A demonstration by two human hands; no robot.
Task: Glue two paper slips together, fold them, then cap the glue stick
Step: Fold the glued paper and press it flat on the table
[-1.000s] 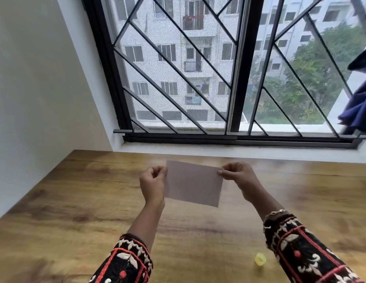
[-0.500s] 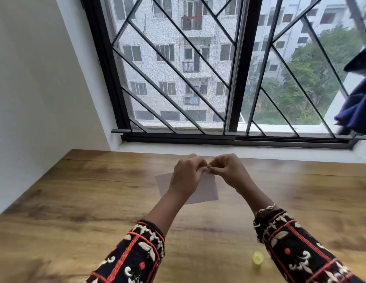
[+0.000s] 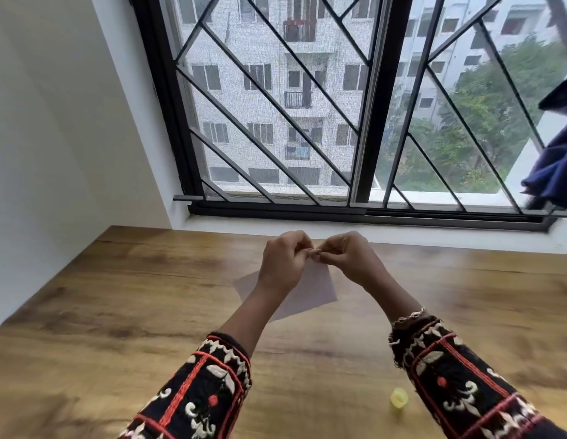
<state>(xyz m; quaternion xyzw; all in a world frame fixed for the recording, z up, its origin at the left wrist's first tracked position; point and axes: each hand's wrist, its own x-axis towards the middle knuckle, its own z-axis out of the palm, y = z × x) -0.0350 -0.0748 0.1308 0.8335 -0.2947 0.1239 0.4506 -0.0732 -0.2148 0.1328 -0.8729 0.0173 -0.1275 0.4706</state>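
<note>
The pale lilac paper [image 3: 310,293] hangs folded below my two hands, above the wooden table [image 3: 117,312]. My left hand [image 3: 283,264] and my right hand [image 3: 348,261] meet fingertip to fingertip at the paper's top edge, both pinching it. Much of the paper is hidden behind my left hand and wrist. A small yellow glue-stick cap [image 3: 398,397] lies on the table near my right sleeve. The glue stick itself is not in view.
A window with black diagonal bars [image 3: 307,122] runs along the table's far edge above a white sill. A white wall [image 3: 54,137] bounds the left side. Dark blue cloth [image 3: 554,166] hangs at the far right.
The paper was held flat and spread between my hands. My left hand swung right to meet my right hand, bringing the two ends together, and both now pinch the doubled top edge.
</note>
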